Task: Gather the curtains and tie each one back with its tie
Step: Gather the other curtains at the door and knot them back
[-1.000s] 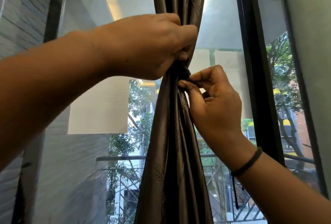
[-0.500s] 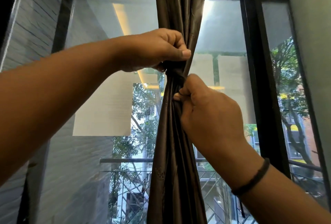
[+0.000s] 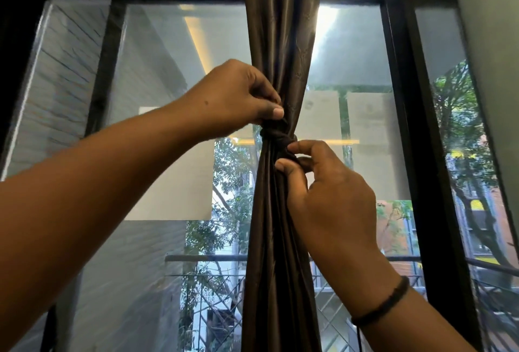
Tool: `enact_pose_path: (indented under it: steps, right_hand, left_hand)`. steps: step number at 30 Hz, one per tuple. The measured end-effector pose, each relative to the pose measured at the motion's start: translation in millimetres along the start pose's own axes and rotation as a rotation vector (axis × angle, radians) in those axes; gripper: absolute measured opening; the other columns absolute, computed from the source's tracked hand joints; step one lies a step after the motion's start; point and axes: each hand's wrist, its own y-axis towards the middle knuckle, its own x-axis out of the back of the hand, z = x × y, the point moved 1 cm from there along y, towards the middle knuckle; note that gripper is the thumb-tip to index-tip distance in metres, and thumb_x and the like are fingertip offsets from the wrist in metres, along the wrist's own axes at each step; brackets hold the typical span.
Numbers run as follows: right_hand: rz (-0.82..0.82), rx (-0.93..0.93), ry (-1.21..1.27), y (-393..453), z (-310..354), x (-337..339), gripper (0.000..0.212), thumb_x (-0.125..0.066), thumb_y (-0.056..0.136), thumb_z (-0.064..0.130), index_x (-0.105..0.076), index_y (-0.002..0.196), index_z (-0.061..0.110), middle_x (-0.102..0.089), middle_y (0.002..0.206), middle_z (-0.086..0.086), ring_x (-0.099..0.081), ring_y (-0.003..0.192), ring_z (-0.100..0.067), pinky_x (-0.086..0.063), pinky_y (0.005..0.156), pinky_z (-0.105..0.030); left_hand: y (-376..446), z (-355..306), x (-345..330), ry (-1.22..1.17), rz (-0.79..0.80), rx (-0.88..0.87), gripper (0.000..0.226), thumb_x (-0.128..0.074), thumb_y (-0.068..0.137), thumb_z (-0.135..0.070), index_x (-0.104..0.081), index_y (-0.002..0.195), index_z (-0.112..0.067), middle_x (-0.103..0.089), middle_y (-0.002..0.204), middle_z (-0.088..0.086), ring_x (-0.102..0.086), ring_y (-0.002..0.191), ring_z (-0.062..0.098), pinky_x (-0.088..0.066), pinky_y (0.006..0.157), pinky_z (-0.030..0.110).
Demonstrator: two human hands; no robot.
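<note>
Dark brown satin curtain (image 3: 280,225) hangs gathered at frame centre. Dark fabric tie (image 3: 276,133) now shows as a knot (half a second ago hidden). Left hand (image 3: 236,97) pinches it at 10 o'clock; right hand (image 3: 325,194) pinches its end at 4 o'clock. Knot probably needs only tightening.

Curtain (image 3: 280,42) cut off — top and bottom edges.
</note>
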Motion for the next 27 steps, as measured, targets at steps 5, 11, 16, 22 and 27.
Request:
enact_pose_path:
  steps: [5, 11, 16, 22, 27]
  right_hand:
    - [0.027, -0.014, -0.081, 0.2, 5.3, -4.0, 0.026, -0.062, 0.089, 0.033, -0.066, 0.114, 0.027, -0.074, 0.083, 0.002, -0.066, 0.062, -0.022, -0.027, 0.045, -0.017]
    - [0.209, -0.121, -0.312, 19.3, 16.1, -0.8, 0.023, -0.041, 0.097, 0.034, -0.061, 0.103, 0.022, -0.067, 0.092, -0.002, -0.061, 0.083, -0.027, -0.026, 0.053, -0.030]
    - [0.357, -0.061, -0.366, 26.1, 27.5, -12.7, 0.011, -0.039, 0.096, 0.020, -0.049, 0.096, 0.017, -0.059, 0.085, -0.004, -0.051, 0.074, -0.027, -0.020, 0.047, -0.030]
    - [0.516, 0.168, -0.233, 13.1, 24.5, -20.4, 0.028, -0.030, 0.099, 0.016, -0.036, 0.072, 0.015, -0.038, 0.071, 0.000, -0.048, 0.074, -0.029, -0.033, 0.061, -0.033]
    - [0.448, 0.168, -0.020, -2.6, 9.5, -33.6, 0.029, -0.026, 0.094, 0.019, -0.032, 0.065, 0.016, -0.039, 0.063, -0.003, -0.044, 0.061, -0.031, -0.032, 0.057, -0.037]
  left_hand:
    - [-2.6, 10.6, -5.1, 0.002, 0.006, 0.043, 0.012, -0.074, 0.078, -0.021, -0.069, 0.083, -0.011, -0.071, 0.079, 0.006, -0.070, 0.076, 0.019, -0.058, 0.077, 0.042]
    - [9.7, 16.2, -12.1, -0.139, -0.222, 0.068, 0.016, -0.066, 0.086, -0.022, -0.055, 0.077, -0.015, -0.068, 0.076, 0.010, -0.069, 0.067, 0.022, -0.059, 0.068, 0.040]
    - [39.0, 21.5, -10.1, -0.079, -0.390, 0.086, 0.024, -0.065, 0.087, -0.024, -0.048, 0.069, -0.022, -0.061, 0.073, 0.002, -0.065, 0.074, 0.022, -0.055, 0.072, 0.035]
    - [56.3, 62.0, -21.3, -0.171, -0.449, 0.305, 0.019, -0.066, 0.079, -0.022, -0.061, 0.067, -0.008, -0.063, 0.070, 0.014, -0.066, 0.075, 0.035, -0.056, 0.072, 0.042]
    - [49.3, 75.1, -39.4, -0.277, -0.453, 0.429, 0.019, -0.054, 0.070, -0.009, -0.044, 0.055, -0.012, -0.053, 0.058, 0.010, -0.057, 0.064, 0.029, -0.047, 0.061, 0.038]
